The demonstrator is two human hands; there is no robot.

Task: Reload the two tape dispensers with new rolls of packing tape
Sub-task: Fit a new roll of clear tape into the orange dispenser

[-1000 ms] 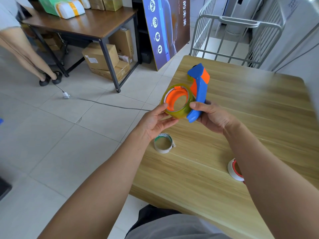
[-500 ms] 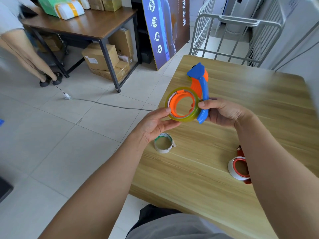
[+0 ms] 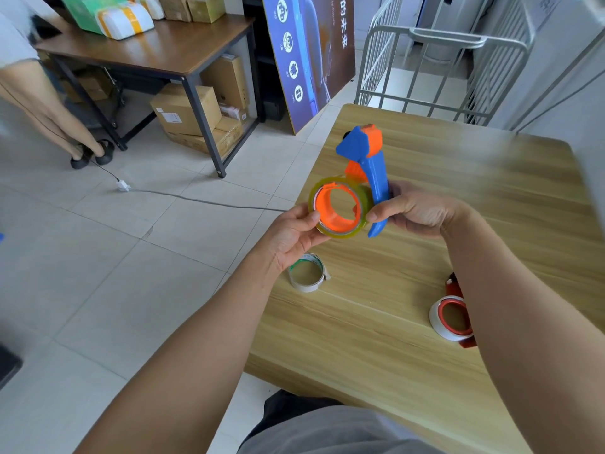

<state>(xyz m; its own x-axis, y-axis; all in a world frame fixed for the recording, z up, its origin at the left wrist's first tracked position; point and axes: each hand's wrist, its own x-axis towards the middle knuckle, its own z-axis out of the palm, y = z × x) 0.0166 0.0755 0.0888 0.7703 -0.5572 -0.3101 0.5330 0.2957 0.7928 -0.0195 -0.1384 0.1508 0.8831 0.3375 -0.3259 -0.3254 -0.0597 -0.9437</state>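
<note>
**Arms and hands, head view.** Left forearm (image 3: 203,339) enters at 7 o'clock and runs toward 1 o'clock. The left hand (image 3: 291,235), palm up, pinches the 8 o'clock edge of the tape roll (image 3: 342,234) between thumb and curled fingers. Right forearm (image 3: 510,306) enters at 5 o'clock and runs toward 11 o'clock. The right hand (image 3: 417,209), its back toward the camera, curls its fingers round the handle of the tape dispenser (image 3: 376,178), with the thumb tip on the roll's 3 o'clock rim. The hands are near each other but apart.
</note>
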